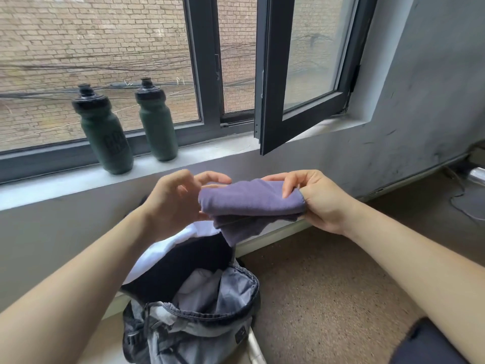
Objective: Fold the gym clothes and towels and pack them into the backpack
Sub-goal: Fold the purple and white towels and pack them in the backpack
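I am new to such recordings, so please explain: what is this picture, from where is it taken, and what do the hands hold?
There is no machine here. A person works with bare hands, and one camera worn on the head looks down at them. The right hand pinches one end of a folded purple cloth; the left hand touches the other end with its fingers. Below stands an open backpack with light clothes inside, and a white cloth lies at its far side. Two green bottles stand on the window sill.
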The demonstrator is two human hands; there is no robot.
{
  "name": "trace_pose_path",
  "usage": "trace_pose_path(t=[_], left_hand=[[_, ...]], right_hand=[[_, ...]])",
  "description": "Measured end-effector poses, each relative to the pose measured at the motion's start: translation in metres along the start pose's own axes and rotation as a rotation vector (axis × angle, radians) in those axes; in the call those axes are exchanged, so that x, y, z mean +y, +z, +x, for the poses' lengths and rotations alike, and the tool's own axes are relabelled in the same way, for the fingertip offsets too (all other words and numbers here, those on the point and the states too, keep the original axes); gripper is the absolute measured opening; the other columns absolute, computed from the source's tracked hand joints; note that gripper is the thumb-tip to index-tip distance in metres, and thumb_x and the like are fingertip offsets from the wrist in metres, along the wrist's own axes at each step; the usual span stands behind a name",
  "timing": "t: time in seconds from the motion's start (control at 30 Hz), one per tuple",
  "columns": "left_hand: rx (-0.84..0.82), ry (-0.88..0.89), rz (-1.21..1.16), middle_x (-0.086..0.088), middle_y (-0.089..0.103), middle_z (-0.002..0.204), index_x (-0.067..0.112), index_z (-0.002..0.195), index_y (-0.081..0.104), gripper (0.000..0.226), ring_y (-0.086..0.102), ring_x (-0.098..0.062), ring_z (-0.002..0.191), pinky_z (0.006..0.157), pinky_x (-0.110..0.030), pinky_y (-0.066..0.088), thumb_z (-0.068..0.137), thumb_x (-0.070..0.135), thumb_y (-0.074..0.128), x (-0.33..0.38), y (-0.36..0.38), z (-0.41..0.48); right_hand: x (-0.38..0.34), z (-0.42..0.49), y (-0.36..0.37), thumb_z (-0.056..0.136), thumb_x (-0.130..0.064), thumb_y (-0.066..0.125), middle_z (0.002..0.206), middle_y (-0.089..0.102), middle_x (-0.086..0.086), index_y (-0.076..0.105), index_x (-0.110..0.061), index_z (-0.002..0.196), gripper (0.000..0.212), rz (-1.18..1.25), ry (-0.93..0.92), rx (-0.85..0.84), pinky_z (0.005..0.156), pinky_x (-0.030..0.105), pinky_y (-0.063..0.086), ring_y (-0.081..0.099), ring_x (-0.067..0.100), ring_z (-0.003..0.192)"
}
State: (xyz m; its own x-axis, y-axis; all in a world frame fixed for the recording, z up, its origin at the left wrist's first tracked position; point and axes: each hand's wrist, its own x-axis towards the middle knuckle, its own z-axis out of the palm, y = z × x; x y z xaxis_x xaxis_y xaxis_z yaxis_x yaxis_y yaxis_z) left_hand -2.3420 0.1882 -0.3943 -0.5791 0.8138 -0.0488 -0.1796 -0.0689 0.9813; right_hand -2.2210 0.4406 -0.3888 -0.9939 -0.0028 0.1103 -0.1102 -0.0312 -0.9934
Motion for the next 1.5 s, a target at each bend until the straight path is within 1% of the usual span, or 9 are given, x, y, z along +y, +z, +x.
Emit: trace_pose_path(t=[0.13, 0.27, 0.47, 0.63, 0.7, 0.93, 1.03, 1.27, 1.5], left_hand=[[0.019, -0.052, 0.332, -0.013, 0.071, 0.128, 0.014, 0.123, 0.070, 0.048, 0.065, -0.026, 0.121, 0.110, -0.049, 0.045, 0.083, 0.040, 0.066, -0.008, 0.019, -0.001], [-0.092, -0.068, 0.491, 0.007, 0.075, 0.119, 0.028, 0.129, 0.063, 0.044, 0.068, -0.008, 0.113, 0.095, -0.022, 0.050, 0.087, 0.035, 0.071, -0.014, 0.050, -0.004], [0.031, -0.042, 0.527, 0.002, 0.075, 0.111, 0.025, 0.124, 0.065, 0.072, 0.070, -0.011, 0.105, 0.090, -0.024, 0.055, 0.060, 0.047, 0.090, -0.020, 0.055, 0.001], [0.237, 0.045, 0.701, 0.010, 0.071, 0.077, 0.019, 0.097, 0.072, 0.044, 0.064, -0.002, 0.072, 0.068, -0.018, 0.050, 0.069, 0.045, 0.093, -0.014, 0.058, 0.004], [0.301, 0.092, 0.822, 0.016, 0.068, 0.069, 0.020, 0.091, 0.070, 0.039, 0.060, 0.003, 0.065, 0.062, -0.012, 0.046, 0.069, 0.042, 0.093, -0.014, 0.062, 0.005], [0.240, 0.237, 1.041, 0.016, 0.069, 0.087, 0.031, 0.125, 0.057, 0.058, 0.062, 0.011, 0.084, 0.073, -0.004, 0.042, 0.077, 0.041, 0.088, -0.012, 0.057, -0.002], [0.082, 0.239, 0.961, 0.001, 0.072, 0.102, 0.030, 0.137, 0.047, 0.062, 0.067, -0.008, 0.093, 0.083, -0.014, 0.050, 0.087, 0.019, 0.082, -0.015, 0.044, -0.003], [0.068, 0.099, 1.231, 0.015, 0.068, 0.095, 0.041, 0.098, 0.071, 0.018, 0.064, -0.009, 0.095, 0.091, -0.038, 0.051, 0.084, 0.034, 0.061, -0.046, 0.000, -0.012], [0.032, -0.144, 1.734, 0.002, 0.049, 0.125, 0.049, 0.134, 0.055, 0.040, 0.052, -0.023, 0.121, 0.084, -0.034, 0.043, 0.097, 0.036, 0.059, -0.108, -0.027, -0.030]], right_hand=[[-0.001, -0.003, 0.007, 0.073, 0.037, 0.031, 0.110, 0.074, 0.012, 0.061, -0.009, 0.046, 0.061, -0.110, -0.031, -0.084, 0.081, 0.035, 0.059, 0.069, 0.030, 0.112], [0.002, -0.004, 0.012, 0.063, 0.028, 0.039, 0.112, 0.074, 0.017, 0.060, -0.008, 0.047, 0.045, -0.097, -0.050, -0.154, 0.085, 0.035, 0.058, 0.069, 0.033, 0.114], [0.005, -0.001, 0.006, 0.073, 0.012, 0.054, 0.112, 0.073, 0.013, 0.063, -0.013, 0.051, 0.035, -0.134, -0.026, -0.014, 0.084, 0.048, 0.060, 0.068, 0.033, 0.114], [0.000, 0.003, 0.008, 0.099, -0.021, 0.052, 0.124, 0.070, 0.005, 0.062, -0.012, 0.106, 0.016, -0.020, 0.105, 0.054, 0.067, 0.026, 0.057, 0.070, 0.014, 0.102], [0.004, 0.004, 0.008, 0.089, -0.042, 0.068, 0.123, 0.070, 0.001, 0.059, -0.018, 0.125, 0.045, -0.074, 0.166, 0.016, 0.070, 0.024, 0.058, 0.070, 0.008, 0.100], [0.024, 0.013, 0.004, 0.089, -0.009, 0.075, 0.112, 0.074, 0.014, 0.064, -0.006, 0.120, 0.033, -0.277, 0.034, -0.023, 0.088, 0.036, 0.057, 0.070, 0.017, 0.098], [0.040, 0.020, 0.012, 0.090, -0.009, 0.075, 0.112, 0.073, 0.017, 0.064, -0.006, 0.121, 0.033, -0.279, 0.027, 0.036, 0.091, 0.042, 0.057, 0.071, 0.018, 0.097], [0.089, 0.022, 0.034, 0.092, -0.046, 0.070, 0.116, 0.067, 0.004, 0.066, -0.023, 0.114, 0.033, -0.366, 0.391, 0.099, 0.091, 0.046, 0.059, 0.064, 0.020, 0.115], [0.146, -0.014, 0.063, 0.089, -0.002, 0.069, 0.093, 0.053, -0.004, 0.058, -0.018, 0.135, 0.050, -0.567, 0.733, -0.241, 0.056, 0.025, 0.055, 0.059, 0.005, 0.048]])
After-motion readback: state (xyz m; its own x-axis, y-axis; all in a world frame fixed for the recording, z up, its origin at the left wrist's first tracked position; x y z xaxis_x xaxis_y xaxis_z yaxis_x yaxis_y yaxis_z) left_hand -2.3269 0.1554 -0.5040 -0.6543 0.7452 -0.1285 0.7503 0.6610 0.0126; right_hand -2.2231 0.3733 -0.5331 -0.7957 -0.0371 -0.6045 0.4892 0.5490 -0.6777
